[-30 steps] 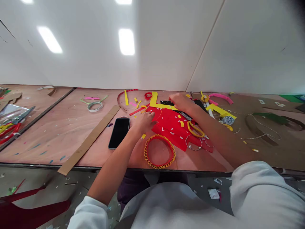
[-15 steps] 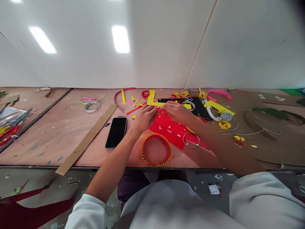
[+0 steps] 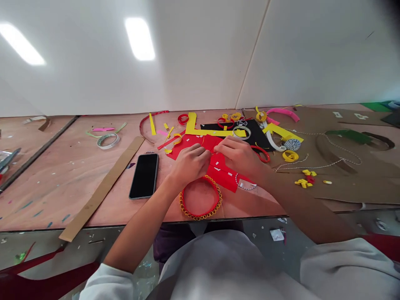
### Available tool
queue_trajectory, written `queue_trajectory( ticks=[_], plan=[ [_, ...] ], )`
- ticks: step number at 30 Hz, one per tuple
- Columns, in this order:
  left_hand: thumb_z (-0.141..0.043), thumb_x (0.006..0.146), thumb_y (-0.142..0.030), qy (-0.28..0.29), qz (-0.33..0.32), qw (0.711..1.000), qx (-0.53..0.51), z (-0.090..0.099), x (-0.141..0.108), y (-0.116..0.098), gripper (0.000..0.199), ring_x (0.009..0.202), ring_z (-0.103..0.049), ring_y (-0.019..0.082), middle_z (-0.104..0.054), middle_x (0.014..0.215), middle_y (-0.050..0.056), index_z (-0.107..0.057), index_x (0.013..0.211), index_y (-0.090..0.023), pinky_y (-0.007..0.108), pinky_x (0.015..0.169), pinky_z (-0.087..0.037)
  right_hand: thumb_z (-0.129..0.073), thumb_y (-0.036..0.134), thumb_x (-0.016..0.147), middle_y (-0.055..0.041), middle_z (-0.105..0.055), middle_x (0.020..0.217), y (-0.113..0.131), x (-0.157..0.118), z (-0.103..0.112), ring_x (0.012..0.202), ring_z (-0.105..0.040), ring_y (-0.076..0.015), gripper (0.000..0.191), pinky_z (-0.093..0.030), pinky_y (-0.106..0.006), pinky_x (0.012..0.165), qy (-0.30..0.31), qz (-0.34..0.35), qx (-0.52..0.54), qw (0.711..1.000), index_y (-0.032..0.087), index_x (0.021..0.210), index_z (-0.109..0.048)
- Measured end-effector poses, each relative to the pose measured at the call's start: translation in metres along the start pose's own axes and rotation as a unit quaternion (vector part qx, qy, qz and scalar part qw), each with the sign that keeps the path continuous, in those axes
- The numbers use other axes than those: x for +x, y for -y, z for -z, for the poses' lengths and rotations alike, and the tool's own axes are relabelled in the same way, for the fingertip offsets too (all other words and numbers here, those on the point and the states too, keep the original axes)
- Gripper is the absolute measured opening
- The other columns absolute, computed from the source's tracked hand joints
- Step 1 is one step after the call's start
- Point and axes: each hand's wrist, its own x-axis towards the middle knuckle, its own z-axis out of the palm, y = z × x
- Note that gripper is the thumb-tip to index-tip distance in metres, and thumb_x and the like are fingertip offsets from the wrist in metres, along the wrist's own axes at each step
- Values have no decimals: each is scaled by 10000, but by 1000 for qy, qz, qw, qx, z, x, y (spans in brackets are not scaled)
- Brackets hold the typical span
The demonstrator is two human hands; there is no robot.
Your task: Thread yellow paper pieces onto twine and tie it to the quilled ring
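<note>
My left hand point(image 3: 192, 163) is closed in a pinch over the red paper sheets point(image 3: 222, 166), just beyond a ring-shaped band point(image 3: 186, 207). This band is red inside, with small yellow paper coils around its outside, and lies flat near the table edge. Facing it, my right hand point(image 3: 237, 155) is also pinched, its fingertips a short way from the left ones. Whatever sits between the fingertips is thin and too small to make out. Beside the right wrist lies a loop of black-and-white twine point(image 3: 246, 188).
A phone point(image 3: 144, 176) and a long cardboard strip point(image 3: 103, 189) lie left, with a tape roll point(image 3: 108, 141) beyond. Yellow strips point(image 3: 215, 132), black paper point(image 3: 262, 139) and a red coil point(image 3: 262, 154) lie past my hands. Brown cardboard point(image 3: 343, 183) covers the right side.
Both hands have come nearer to my body and the coiled band, uncovering more of the yellow strip behind them. A small gap now shows between the fingertips. The view has shifted slightly.
</note>
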Motion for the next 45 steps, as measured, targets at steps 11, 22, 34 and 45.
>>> queue_trajectory(
  ticks=[11, 22, 34, 45],
  plan=[
    [-414, 1011, -129, 11, -18, 1000, 13, 0, 3, -11, 345, 620, -425, 158, -572, 644, 31, -509, 686, -197, 339, 568, -327, -487, -20, 799, -86, -685, 816, 15, -7, -8, 814, -555, -242, 309, -475, -383, 751, -33, -28, -84, 995, 201, 856, -695],
    [-464, 1043, -166, -24, 13, 999, -33, -7, -6, -1, 312, 630, -463, 147, -604, 657, 13, -548, 745, -205, 308, 589, -385, -643, 306, 989, -46, -774, 1002, -5, -14, 2, 837, -704, -176, 132, -570, -327, 764, -46, -110, 224, 967, 257, 1074, -732],
    [-535, 1038, -224, -31, 43, 995, -86, -9, -7, -4, 228, 649, -545, 131, -687, 732, 19, -653, 846, -190, 285, 594, -419, -664, 322, 974, -22, -751, 818, -3, -13, 0, 710, -657, -146, 147, -539, -296, 675, -71, -153, 311, 935, 225, 873, -708],
    [-635, 972, -202, -51, 181, 931, -313, 7, 4, -9, 158, 644, -595, 89, -719, 757, 18, -690, 830, -163, 200, 578, -434, -827, 436, 845, -42, -739, 808, 1, -10, 3, 677, -681, -149, 245, -581, -286, 629, -53, -273, 517, 810, 200, 877, -768]
  ],
)
